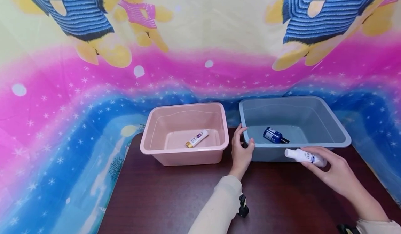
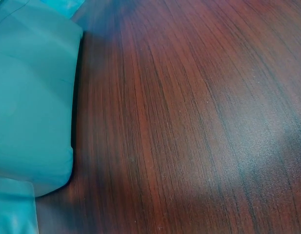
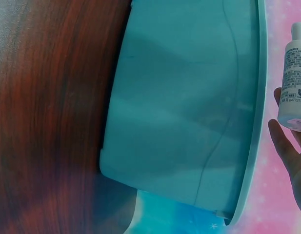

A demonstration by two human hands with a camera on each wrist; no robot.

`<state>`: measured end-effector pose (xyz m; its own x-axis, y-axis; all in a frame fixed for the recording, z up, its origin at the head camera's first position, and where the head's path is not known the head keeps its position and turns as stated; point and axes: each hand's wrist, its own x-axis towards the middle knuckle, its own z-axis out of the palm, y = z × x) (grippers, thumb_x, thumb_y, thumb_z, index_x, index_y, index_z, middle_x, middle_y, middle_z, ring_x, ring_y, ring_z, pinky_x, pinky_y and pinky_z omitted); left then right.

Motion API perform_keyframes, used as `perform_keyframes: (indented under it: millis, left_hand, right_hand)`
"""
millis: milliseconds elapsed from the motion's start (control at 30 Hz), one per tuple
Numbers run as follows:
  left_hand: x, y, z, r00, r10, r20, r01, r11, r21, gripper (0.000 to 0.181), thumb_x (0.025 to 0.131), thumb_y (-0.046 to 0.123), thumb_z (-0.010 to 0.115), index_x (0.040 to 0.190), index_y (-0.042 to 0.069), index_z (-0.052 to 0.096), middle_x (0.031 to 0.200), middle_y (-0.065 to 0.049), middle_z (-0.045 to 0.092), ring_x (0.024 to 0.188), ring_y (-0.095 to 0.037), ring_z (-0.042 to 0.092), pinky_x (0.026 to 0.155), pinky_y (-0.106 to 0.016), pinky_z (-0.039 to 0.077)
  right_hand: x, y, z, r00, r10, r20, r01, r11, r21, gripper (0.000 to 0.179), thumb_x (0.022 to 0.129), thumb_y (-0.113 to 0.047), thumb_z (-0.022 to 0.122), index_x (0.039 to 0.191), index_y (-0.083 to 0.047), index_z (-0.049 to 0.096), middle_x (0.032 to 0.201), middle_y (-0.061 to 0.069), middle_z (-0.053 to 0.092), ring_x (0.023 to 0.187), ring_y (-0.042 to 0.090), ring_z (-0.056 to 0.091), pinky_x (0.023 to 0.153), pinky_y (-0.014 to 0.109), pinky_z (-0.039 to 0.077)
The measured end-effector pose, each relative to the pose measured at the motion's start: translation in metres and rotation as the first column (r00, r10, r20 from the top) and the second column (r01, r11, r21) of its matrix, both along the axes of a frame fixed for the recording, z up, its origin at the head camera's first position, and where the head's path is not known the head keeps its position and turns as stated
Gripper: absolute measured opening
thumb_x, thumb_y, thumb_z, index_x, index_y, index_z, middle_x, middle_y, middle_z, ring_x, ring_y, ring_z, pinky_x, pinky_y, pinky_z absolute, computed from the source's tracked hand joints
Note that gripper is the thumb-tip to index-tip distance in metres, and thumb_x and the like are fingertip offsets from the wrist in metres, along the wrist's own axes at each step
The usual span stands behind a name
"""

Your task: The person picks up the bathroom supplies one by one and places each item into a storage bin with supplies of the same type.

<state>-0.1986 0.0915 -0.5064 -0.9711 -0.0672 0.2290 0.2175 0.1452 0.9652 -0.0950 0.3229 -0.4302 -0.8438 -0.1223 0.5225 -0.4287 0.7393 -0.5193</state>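
My right hand (image 1: 336,171) grips a small white bottle (image 1: 308,157) by its base end, the cap pointing left, at the front rim of the blue-grey basin (image 1: 339,142). Printed text shows on the bottle (image 3: 292,80) in the right wrist view, with fingers of the right hand (image 3: 291,151) around its lower end. At that basin's front left corner, my left hand (image 1: 241,154) holds the rim between thumb and fingers. Inside the basin lies a dark blue bottle (image 1: 273,135) with a black tip.
To the left stands a pink basin (image 1: 188,157) with a white gold-capped tube (image 1: 197,138) lying in it. Both basins are on a dark wood table (image 1: 175,192). A printed cloth (image 1: 200,74) hangs right behind them.
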Motion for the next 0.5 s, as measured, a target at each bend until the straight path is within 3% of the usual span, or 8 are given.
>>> perform_keyframes:
  millis: [233,500]
  left_hand:
    - [0.0008,-0.0005,0.0009,1.000,0.002,-0.003,-0.002,1.000,-0.003,0.049,0.089,0.020,0.060,0.126,0.047,0.043,0.145,0.023,0.027,0.125,-0.004,0.035,0.094,-0.036,0.041]
    - [0.0012,-0.0002,0.0017,1.000,0.001,-0.015,-0.001,1.000,0.000,0.048,0.089,0.022,0.059,0.127,0.045,0.043,0.147,0.016,0.029,0.124,-0.004,0.035,0.094,-0.039,0.041]
  right_hand:
    - [-0.0011,0.0021,0.0057,1.000,-0.019,0.023,0.019,0.999,-0.026,0.052,0.066,-0.001,0.081,0.114,-0.017,0.067,0.107,-0.001,0.062,0.099,-0.011,0.045,0.080,0.000,0.029]
    - [-0.0028,0.0044,0.0057,0.999,-0.031,0.020,0.032,0.999,-0.040,0.054,0.067,-0.001,0.080,0.116,-0.017,0.066,0.109,0.000,0.062,0.098,-0.010,0.045,0.078,0.000,0.030]
